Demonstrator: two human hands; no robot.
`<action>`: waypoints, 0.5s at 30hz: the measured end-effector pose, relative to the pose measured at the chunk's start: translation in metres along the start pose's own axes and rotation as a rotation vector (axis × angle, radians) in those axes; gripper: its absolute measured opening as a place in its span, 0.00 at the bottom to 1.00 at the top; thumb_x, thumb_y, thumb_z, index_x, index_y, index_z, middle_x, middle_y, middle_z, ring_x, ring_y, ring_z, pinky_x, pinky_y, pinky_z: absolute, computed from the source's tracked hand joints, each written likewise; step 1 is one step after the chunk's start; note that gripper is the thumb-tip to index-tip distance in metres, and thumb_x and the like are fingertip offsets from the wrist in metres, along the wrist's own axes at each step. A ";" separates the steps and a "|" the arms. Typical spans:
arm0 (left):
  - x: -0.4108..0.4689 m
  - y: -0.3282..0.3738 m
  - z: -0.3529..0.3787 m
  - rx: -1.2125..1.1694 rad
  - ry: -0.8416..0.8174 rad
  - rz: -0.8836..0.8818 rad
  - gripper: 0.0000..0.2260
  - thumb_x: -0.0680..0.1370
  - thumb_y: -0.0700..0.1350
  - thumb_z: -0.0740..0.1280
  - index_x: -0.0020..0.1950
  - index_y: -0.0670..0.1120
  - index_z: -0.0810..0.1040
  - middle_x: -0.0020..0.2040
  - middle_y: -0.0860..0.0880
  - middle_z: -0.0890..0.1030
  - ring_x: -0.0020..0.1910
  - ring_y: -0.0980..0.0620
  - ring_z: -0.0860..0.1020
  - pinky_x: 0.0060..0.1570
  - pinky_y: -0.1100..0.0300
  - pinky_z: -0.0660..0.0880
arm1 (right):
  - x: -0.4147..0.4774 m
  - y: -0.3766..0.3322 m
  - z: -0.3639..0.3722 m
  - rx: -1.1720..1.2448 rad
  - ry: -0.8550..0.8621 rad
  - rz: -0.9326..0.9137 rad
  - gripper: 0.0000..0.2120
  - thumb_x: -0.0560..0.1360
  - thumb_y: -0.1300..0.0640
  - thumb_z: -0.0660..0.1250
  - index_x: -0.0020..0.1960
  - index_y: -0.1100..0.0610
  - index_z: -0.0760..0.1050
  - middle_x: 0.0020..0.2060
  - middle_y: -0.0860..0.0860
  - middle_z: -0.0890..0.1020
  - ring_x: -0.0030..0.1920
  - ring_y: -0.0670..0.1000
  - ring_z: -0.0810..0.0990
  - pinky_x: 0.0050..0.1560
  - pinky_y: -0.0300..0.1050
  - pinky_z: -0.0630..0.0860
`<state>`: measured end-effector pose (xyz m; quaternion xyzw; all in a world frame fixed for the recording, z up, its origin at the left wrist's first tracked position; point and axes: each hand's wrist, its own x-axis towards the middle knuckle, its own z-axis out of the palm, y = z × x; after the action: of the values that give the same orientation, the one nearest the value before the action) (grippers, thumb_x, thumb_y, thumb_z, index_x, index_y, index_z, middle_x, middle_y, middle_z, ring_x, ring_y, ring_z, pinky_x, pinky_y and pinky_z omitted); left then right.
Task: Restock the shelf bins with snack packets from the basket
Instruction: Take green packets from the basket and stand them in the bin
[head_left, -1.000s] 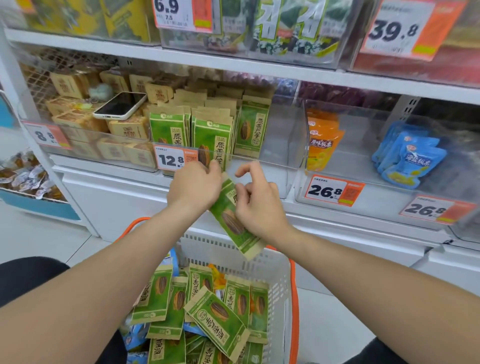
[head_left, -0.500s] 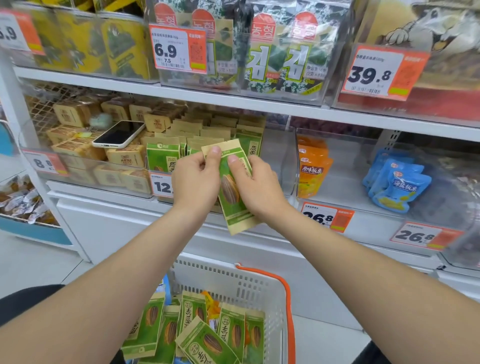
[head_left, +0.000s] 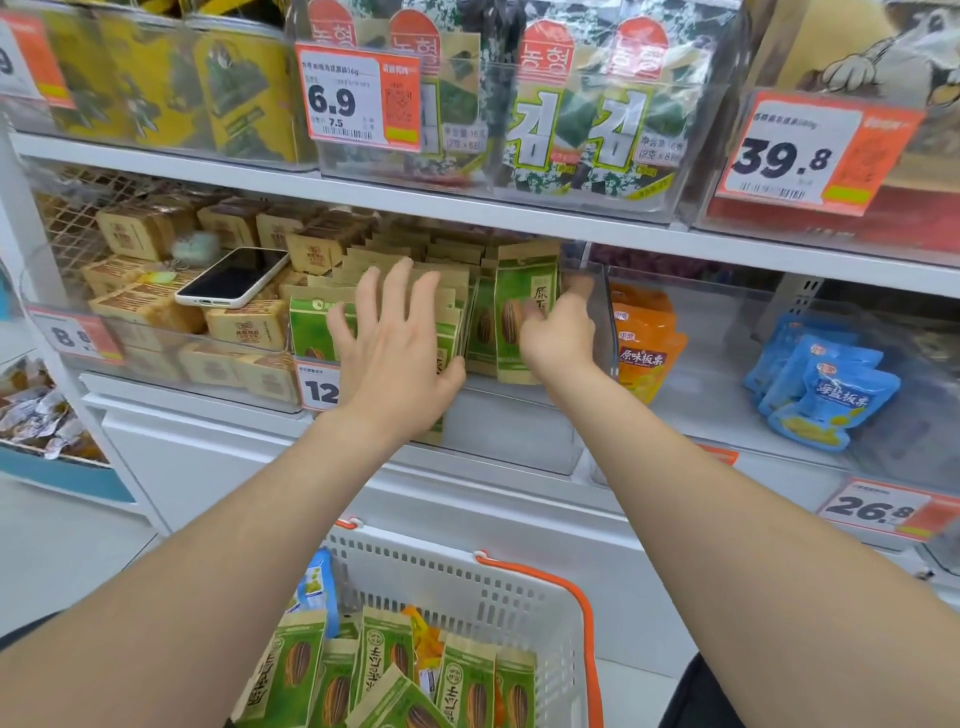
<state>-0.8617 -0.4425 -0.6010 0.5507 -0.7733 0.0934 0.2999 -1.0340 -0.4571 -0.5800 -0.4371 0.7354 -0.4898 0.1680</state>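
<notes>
Both hands reach into the clear bin (head_left: 597, 322) of green packets on the middle shelf. The left hand (head_left: 397, 358) is open, fingers spread, flat against the packets standing at the bin's front. The right hand (head_left: 558, 338) pinches a green packet (head_left: 524, 306), holding it upright near the bin's right wall. Below the bin, the basket (head_left: 467, 587) holds more green packets.

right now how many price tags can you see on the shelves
5, some partly hidden. 6.9 tag and 39.8 tag on the upper shelf; 8.8 tag, 12 tag behind the left hand, and 26.8 tag lower.
</notes>
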 end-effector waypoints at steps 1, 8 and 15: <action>0.001 -0.002 0.002 -0.001 -0.015 -0.011 0.38 0.74 0.59 0.71 0.80 0.49 0.60 0.81 0.46 0.59 0.80 0.39 0.56 0.72 0.32 0.58 | 0.002 0.001 0.005 -0.058 -0.018 0.030 0.26 0.84 0.53 0.63 0.77 0.59 0.58 0.66 0.61 0.78 0.67 0.66 0.75 0.65 0.55 0.72; 0.004 -0.005 0.006 -0.022 -0.009 -0.008 0.35 0.72 0.60 0.70 0.76 0.50 0.65 0.78 0.48 0.65 0.79 0.41 0.58 0.70 0.32 0.60 | 0.018 0.000 0.026 -0.165 -0.089 0.089 0.34 0.82 0.61 0.63 0.82 0.59 0.48 0.68 0.61 0.76 0.68 0.64 0.75 0.64 0.54 0.74; 0.005 -0.006 0.006 -0.032 0.002 -0.006 0.35 0.71 0.59 0.71 0.75 0.51 0.66 0.78 0.49 0.65 0.79 0.41 0.58 0.70 0.34 0.59 | 0.022 0.001 0.036 -0.365 -0.079 0.066 0.36 0.79 0.57 0.71 0.80 0.60 0.56 0.70 0.62 0.72 0.69 0.63 0.75 0.64 0.51 0.75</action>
<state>-0.8593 -0.4513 -0.6038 0.5478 -0.7729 0.0807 0.3099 -1.0231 -0.4953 -0.5936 -0.4550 0.8187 -0.3251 0.1307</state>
